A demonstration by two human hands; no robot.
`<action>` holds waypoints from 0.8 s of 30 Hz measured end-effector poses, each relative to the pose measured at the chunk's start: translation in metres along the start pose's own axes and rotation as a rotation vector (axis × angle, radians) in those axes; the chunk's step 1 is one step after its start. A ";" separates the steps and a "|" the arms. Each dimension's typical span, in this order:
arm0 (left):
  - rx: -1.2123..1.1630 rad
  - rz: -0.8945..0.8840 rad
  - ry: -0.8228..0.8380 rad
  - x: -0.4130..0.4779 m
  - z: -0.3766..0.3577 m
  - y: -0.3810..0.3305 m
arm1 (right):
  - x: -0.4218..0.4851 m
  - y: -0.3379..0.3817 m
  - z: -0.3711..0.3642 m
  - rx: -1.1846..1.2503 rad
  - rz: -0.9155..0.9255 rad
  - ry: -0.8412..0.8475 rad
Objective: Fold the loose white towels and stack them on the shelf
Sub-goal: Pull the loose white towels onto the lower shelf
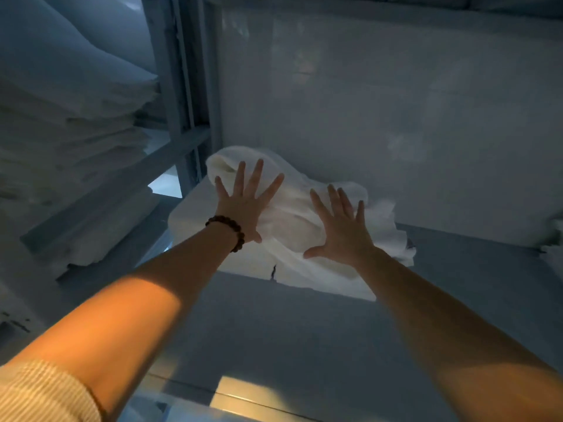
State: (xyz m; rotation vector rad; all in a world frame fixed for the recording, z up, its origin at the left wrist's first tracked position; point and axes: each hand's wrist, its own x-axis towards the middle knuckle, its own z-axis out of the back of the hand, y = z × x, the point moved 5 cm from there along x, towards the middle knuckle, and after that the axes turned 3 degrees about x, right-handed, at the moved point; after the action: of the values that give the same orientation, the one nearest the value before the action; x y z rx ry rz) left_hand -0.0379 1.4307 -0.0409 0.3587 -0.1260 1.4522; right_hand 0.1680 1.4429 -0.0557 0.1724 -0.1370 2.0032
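Observation:
A loose, crumpled white towel (292, 220) lies in a heap at the back left of a grey shelf board (304, 330), against the pale back wall. My left hand (246, 202), with a dark bead bracelet on its wrist, rests flat on the towel's left side with fingers spread. On the towel's right side my right hand (341, 229) presses down, fingers also spread. Neither hand grips the cloth. Part of the towel hangs forward toward me below my right hand.
A tall stack of folded white linen (70, 123) fills the neighbouring shelf bay on the left, behind a grey metal upright (179, 86). More white cloth (553, 248) shows at the right edge. The shelf's front edge (243, 400) is lit near me.

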 end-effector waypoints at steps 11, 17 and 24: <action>-0.268 0.018 -0.014 0.049 -0.019 0.024 | 0.035 0.009 -0.031 0.103 0.017 0.064; -0.285 0.016 -0.084 0.043 -0.002 0.018 | 0.034 0.013 -0.029 0.141 -0.021 0.034; -0.392 -0.049 -0.245 0.031 0.050 0.001 | 0.030 0.003 -0.013 0.189 -0.162 -0.177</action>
State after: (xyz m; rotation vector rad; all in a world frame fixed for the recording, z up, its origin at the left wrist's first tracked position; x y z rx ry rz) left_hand -0.0288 1.4442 0.0160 0.2138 -0.5867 1.2959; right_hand 0.1523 1.4706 -0.0631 0.4677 -0.0446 1.8362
